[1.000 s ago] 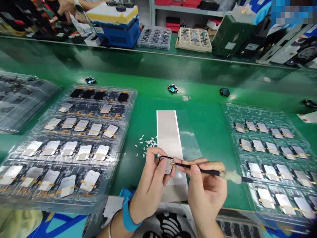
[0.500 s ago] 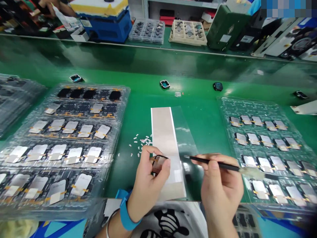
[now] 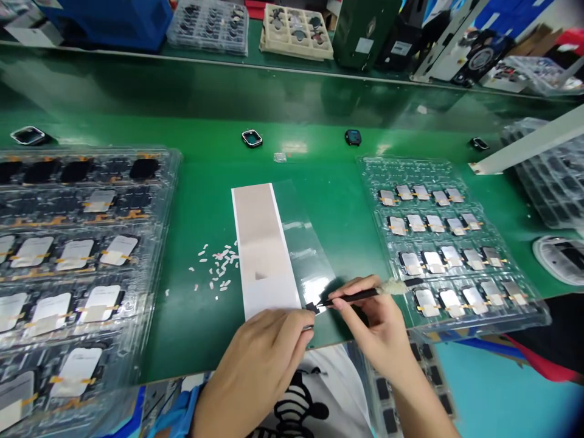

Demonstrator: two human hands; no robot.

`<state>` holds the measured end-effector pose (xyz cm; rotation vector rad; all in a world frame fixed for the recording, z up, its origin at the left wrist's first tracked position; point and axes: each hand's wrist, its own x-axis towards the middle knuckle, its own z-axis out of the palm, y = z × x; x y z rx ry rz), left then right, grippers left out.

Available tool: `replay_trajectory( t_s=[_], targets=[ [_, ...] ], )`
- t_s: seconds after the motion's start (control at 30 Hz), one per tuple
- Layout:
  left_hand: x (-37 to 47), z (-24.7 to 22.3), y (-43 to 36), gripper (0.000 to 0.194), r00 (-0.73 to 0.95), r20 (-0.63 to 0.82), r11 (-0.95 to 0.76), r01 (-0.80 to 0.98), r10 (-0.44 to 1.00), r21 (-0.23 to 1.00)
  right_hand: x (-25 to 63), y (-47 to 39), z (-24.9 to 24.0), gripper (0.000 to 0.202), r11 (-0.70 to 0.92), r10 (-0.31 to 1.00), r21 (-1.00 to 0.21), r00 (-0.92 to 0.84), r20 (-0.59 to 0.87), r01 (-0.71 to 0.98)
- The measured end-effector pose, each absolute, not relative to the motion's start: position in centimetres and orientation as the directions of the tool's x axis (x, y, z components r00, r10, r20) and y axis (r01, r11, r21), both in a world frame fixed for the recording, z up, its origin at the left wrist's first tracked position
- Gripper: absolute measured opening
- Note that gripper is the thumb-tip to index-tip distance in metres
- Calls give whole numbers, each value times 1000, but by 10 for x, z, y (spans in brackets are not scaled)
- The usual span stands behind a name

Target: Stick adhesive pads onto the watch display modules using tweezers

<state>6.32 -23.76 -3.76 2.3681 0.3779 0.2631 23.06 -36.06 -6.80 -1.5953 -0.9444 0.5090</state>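
My left hand (image 3: 260, 359) is closed around a small dark display module (image 3: 312, 308), mostly hidden by the fingers and back of the hand. In my right hand (image 3: 376, 322) is a pair of black tweezers (image 3: 358, 296), its back end wrapped in something whitish. The tweezers' tips touch or nearly touch the module's exposed dark edge; which, I cannot tell. Just beyond my left hand lies a beige and white backing sheet (image 3: 262, 234) with a strip of clear film (image 3: 305, 249) along its right side. Small white slips (image 3: 222, 261) are scattered left of the sheet.
A clear tray (image 3: 176, 176) of silver-backed display modules lies left, and another clear tray (image 3: 378, 176) of them right. Watch cases (image 3: 252, 139) sit along the back of the green table. A white bar (image 3: 529, 143) slants in at right. Boxes and a beige parts tray (image 3: 296, 52) line the shelf.
The view has swung right. My left hand has turned over, its back now covering most of the module. My right hand has brought the tweezers' tips across to the module's edge.
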Motion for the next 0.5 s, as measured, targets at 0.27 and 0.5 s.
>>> replay_trajectory(
  t_s=[0.27, 0.5],
  targets=[
    [66, -35, -237, 12, 935, 120, -753, 186, 332, 631, 230, -363, -69, 14, -38, 789, -963, 600, 135, 266],
    [69, -42, -239, 13, 913, 76, -686, 244, 401, 686, 228, -356, -66, 10, -47, 708, -995, 706, 28, 86]
  ],
)
